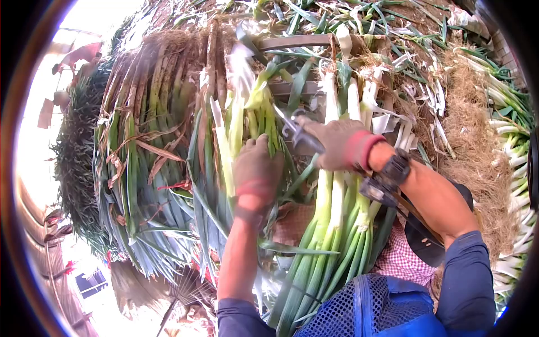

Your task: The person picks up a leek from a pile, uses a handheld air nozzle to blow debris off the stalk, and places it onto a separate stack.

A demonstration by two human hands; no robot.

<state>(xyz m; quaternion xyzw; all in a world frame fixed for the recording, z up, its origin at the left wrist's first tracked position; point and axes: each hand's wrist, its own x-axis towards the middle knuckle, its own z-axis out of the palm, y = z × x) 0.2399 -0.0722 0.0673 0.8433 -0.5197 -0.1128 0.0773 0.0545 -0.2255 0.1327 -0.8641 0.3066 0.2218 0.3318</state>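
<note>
My left hand (pixel 256 167), in a brown and red work glove, is closed around the green part of a leek (pixel 237 123). Its white upper end is smeared by motion, and loose peel hangs beside it. My right hand (pixel 345 146), gloved the same way, grips a grey air blow gun (pixel 303 137), whose thin metal nozzle points up and left at that leek. Part of the gun's handle shows below the wrist. Peeled leeks (pixel 324 224) with white stems and green leaves lie under my right forearm, close to my body.
On the left lies a big pile of unpeeled leeks (pixel 151 101) with brown roots. A curved bar (pixel 297 42) stands behind my hands. Peel scraps and root fibres (pixel 469 135) cover the right, beside a row of white-stemmed leeks (pixel 514 168).
</note>
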